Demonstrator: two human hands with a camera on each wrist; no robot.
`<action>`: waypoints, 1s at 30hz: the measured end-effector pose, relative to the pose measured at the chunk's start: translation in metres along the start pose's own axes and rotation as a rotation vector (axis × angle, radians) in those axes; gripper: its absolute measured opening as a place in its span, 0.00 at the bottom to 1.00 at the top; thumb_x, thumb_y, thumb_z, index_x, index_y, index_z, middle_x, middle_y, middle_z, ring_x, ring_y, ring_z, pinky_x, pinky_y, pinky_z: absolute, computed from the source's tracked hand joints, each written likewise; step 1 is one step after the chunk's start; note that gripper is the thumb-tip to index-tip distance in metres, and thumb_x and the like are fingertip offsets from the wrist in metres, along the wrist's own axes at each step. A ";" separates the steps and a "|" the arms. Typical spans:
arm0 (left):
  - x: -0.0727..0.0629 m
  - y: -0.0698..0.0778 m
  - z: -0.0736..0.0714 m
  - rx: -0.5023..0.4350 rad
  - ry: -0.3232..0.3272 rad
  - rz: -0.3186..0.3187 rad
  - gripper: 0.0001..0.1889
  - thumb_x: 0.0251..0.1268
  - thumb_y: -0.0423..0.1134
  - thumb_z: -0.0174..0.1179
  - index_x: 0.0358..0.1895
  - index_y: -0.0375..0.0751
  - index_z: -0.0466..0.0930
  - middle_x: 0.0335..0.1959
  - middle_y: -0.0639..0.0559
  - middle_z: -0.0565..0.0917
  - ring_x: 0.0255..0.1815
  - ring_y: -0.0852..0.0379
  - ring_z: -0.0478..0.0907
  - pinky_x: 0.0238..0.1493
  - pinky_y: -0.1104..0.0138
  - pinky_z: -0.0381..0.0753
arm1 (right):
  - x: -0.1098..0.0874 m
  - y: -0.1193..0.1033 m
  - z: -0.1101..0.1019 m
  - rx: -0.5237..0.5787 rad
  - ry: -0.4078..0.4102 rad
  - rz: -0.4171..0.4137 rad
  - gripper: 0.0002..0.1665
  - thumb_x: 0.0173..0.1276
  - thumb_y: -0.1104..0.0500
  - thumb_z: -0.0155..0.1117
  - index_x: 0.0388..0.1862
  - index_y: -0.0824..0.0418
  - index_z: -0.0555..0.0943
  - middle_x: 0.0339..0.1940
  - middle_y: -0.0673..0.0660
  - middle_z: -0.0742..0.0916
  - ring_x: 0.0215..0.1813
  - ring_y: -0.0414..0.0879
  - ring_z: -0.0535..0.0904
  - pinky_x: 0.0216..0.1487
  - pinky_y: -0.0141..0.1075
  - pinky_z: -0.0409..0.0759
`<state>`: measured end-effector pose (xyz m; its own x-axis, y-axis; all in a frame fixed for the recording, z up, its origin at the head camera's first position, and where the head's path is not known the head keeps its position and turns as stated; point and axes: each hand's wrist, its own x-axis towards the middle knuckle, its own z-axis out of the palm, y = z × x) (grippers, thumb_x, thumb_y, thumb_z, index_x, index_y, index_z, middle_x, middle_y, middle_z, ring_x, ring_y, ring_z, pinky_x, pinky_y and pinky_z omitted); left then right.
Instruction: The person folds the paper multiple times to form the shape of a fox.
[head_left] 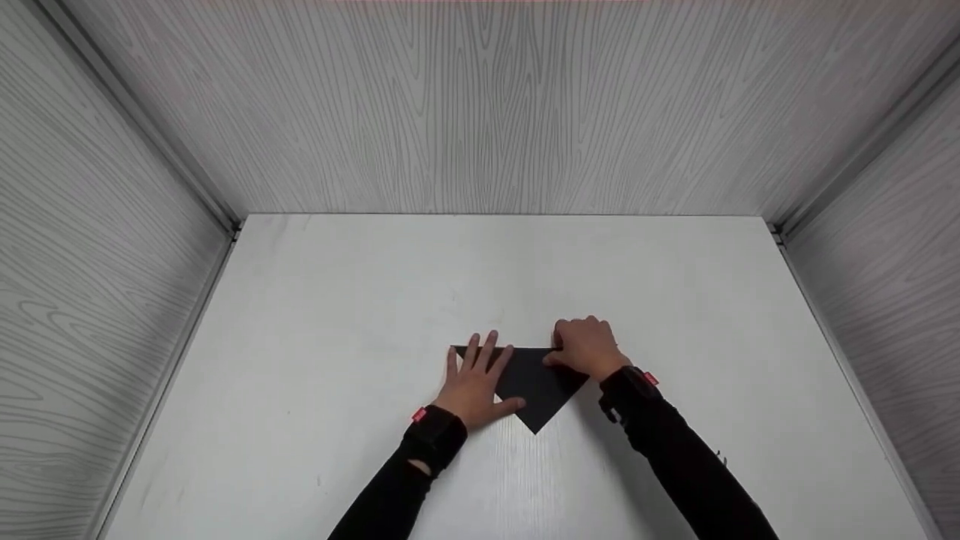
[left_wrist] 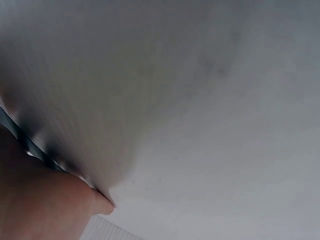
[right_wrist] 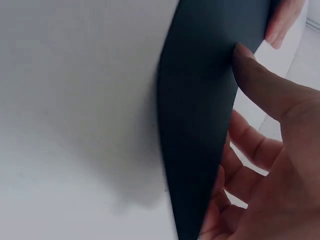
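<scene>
A sheet of black paper [head_left: 536,397], triangular in outline, lies on the white table with its long edge toward the back wall and one corner pointing at the person. My left hand [head_left: 471,391] is spread over its left part, fingers straight and thumb out to the right. At the right end of the long edge, my right hand [head_left: 587,349] pinches the paper, thumb on top. The right wrist view shows the black paper [right_wrist: 195,110] bent up between that thumb [right_wrist: 265,82] and the curled fingers behind it. Only part of the left hand [left_wrist: 45,205] shows in the left wrist view.
The white table [head_left: 337,300] spreads around the paper. A wood-grain back wall [head_left: 480,112] and side walls [head_left: 97,262] enclose it. Both wrists wear black bands [head_left: 435,436] with red tags, below black sleeves [head_left: 382,495].
</scene>
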<state>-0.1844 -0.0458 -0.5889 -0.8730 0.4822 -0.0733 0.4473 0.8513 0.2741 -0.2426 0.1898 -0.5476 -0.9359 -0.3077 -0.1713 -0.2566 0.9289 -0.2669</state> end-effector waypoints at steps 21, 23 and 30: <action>0.013 0.015 -0.053 0.162 0.313 0.021 0.32 0.77 0.57 0.58 0.75 0.42 0.72 0.79 0.41 0.65 0.83 0.40 0.51 0.75 0.32 0.48 | -0.029 0.005 -0.035 0.228 0.216 -0.248 0.04 0.74 0.60 0.68 0.40 0.60 0.85 0.35 0.53 0.85 0.39 0.48 0.79 0.45 0.46 0.80; 0.012 0.016 -0.062 0.137 0.351 0.048 0.27 0.78 0.54 0.58 0.71 0.43 0.76 0.76 0.42 0.70 0.81 0.41 0.57 0.77 0.37 0.52 | -0.035 0.002 -0.039 0.214 0.270 -0.287 0.03 0.73 0.61 0.69 0.40 0.60 0.86 0.35 0.53 0.85 0.39 0.48 0.80 0.44 0.45 0.80; 0.003 0.015 -0.070 0.071 0.553 0.165 0.14 0.74 0.44 0.64 0.56 0.44 0.87 0.55 0.51 0.87 0.65 0.50 0.79 0.67 0.55 0.74 | -0.050 -0.005 -0.043 0.128 0.463 -0.430 0.05 0.69 0.64 0.73 0.41 0.58 0.85 0.37 0.52 0.86 0.39 0.50 0.81 0.44 0.46 0.80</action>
<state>-0.1938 -0.0455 -0.5180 -0.7540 0.4462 0.4822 0.5813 0.7950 0.1733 -0.2051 0.2094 -0.4968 -0.7705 -0.5000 0.3953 -0.6281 0.7016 -0.3367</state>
